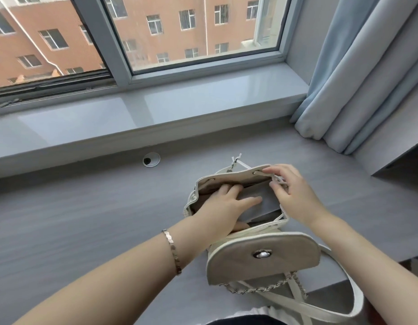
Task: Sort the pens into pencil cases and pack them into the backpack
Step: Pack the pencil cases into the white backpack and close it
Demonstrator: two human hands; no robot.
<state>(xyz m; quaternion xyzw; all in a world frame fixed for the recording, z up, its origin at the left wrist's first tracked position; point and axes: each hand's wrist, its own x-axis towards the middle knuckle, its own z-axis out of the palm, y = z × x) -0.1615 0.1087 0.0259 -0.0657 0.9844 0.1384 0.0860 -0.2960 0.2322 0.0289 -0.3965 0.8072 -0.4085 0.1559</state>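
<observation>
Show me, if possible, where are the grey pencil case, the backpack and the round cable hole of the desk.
grey pencil case (269, 205): head view, on its bare flat side.
backpack (238, 261): head view, on the left half of its flap.
cable hole (151, 159): head view, on its middle.

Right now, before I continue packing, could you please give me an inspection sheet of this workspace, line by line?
Surface: grey desk with a round cable port near the sill.
Job's things: white backpack, flap open; grey pencil case in its mouth; no loose pens seen.
Clutter: nothing seen.
Grippers: left hand holds the grey pencil case, fingers on top and thumb at the near edge; right hand pinches the backpack's rim.
Cables: nothing seen; only the bag's chain.
Surroundings: window sill behind the desk, blue curtain at the right.
</observation>
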